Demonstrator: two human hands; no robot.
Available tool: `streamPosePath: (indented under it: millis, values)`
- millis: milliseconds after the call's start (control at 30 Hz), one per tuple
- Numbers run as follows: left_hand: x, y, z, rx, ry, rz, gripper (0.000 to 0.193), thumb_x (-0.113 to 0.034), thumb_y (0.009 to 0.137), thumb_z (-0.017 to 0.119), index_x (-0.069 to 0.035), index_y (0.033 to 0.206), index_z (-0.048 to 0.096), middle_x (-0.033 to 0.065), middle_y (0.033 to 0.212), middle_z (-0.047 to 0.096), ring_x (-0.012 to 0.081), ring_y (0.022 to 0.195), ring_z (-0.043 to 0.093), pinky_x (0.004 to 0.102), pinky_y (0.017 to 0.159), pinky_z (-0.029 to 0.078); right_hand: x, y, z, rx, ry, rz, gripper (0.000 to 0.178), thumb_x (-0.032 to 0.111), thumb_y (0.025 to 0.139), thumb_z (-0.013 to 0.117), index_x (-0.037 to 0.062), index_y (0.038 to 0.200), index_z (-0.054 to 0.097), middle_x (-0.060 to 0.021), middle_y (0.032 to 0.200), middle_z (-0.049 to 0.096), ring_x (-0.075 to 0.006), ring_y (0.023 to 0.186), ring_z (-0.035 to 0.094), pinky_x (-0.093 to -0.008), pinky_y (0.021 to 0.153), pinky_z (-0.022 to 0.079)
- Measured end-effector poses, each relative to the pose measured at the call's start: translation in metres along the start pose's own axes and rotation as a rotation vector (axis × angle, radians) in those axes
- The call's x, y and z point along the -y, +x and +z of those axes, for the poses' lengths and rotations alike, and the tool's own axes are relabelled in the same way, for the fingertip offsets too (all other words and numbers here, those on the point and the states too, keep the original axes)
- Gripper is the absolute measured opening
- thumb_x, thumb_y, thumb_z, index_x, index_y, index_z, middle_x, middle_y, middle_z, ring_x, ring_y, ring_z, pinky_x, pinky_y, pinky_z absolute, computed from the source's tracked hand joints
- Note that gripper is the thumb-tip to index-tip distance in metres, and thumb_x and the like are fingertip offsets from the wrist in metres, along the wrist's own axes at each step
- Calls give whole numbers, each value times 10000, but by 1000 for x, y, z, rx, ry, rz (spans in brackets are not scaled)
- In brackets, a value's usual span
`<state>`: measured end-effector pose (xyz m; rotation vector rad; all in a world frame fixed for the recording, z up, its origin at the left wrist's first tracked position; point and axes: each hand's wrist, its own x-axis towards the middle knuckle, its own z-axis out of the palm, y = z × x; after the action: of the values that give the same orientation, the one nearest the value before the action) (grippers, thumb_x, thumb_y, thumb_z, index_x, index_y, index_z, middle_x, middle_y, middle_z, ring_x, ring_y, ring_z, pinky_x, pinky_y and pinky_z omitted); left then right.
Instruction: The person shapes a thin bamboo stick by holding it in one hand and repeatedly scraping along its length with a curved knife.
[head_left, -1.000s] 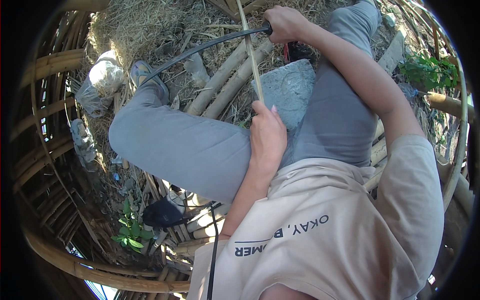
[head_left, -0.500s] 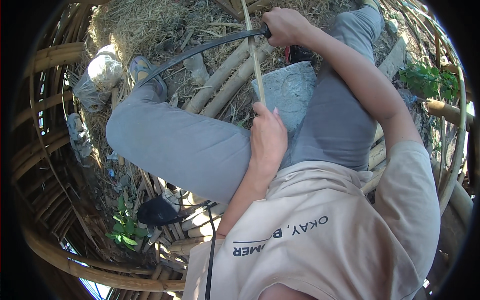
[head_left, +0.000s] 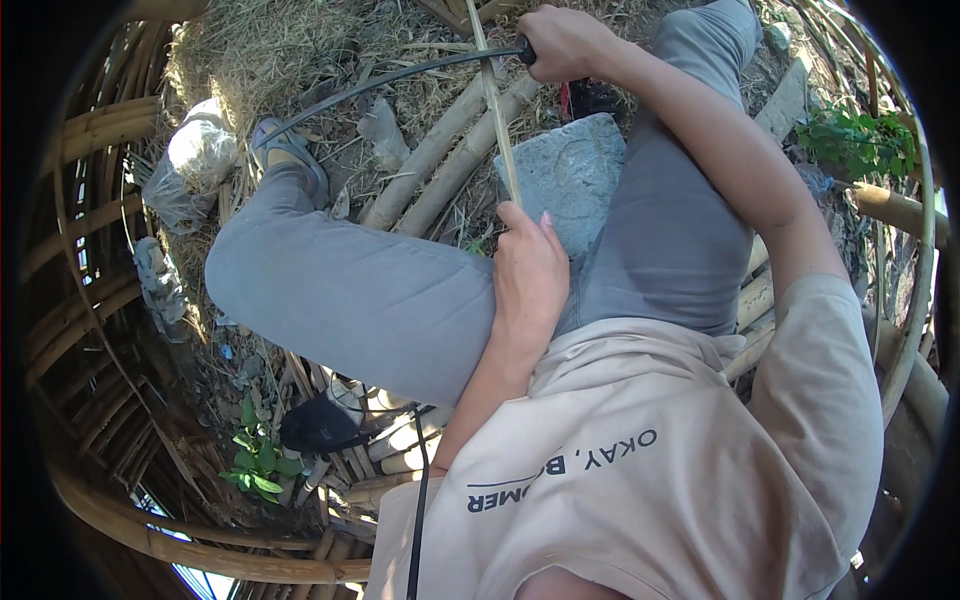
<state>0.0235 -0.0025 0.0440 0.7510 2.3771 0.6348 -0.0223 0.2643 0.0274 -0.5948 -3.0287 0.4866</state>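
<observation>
My left hand [head_left: 527, 272] is closed around the lower end of a thin, pale bamboo strip [head_left: 493, 95] that runs up and away between my knees. At the top of the view, my right hand [head_left: 563, 40] grips the handle of a long, dark, curved blade [head_left: 390, 78], which sweeps left across the strip toward my sandalled foot [head_left: 290, 150]. A grey stone block [head_left: 568, 170] sits between my grey-trousered legs, just right of the strip.
Thick bamboo poles [head_left: 440, 150] lie on straw under the blade. Crumpled plastic bags [head_left: 200, 150] sit at the left. A black object [head_left: 315, 425] with a cable lies below my left leg, near a small green plant [head_left: 255, 465]. Curved bamboo ribs [head_left: 130, 530] ring the spot.
Both hands keep the same hold on the strip and the blade. Only the view has shifted slightly.
</observation>
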Motion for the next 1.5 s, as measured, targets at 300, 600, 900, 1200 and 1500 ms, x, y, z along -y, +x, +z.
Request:
streamPosePath:
  millis: [300,600,900,1200,1500]
  values:
    - [0,0,3,-15,9,17,234,-129,986,521,78,987,412,352,732,614,524,733,630,572,627,498,-39,27,9,-87,-41,99,243,191,645,682,-34,735,710,-267,770,684,-409,767,697,-474,676,572]
    - [2,-2,1,1,8,-10,237,-131,988,520,74,1002,403,356,737,615,523,743,635,572,629,505,2,3,0,11,81,50,255,193,670,669,-49,746,691,-283,737,664,-424,740,689,-489,678,561]
    - [-1,0,1,10,36,7,235,-128,991,513,71,1000,387,348,735,622,511,737,643,563,635,524,0,13,0,-27,-30,89,265,227,673,675,-9,783,721,-249,816,701,-401,812,704,-477,721,576]
    - [5,0,2,-7,9,27,240,-125,988,515,80,1016,392,349,753,626,512,746,643,560,643,524,-17,17,-4,-60,-101,77,306,266,653,718,-15,774,724,-243,809,702,-397,804,702,-468,728,578]
    - [2,-3,-2,8,14,11,250,-134,989,514,78,1026,386,337,746,632,506,743,650,551,652,540,-4,2,-7,-82,25,61,273,224,649,716,-30,750,713,-245,795,695,-389,801,698,-470,720,571]
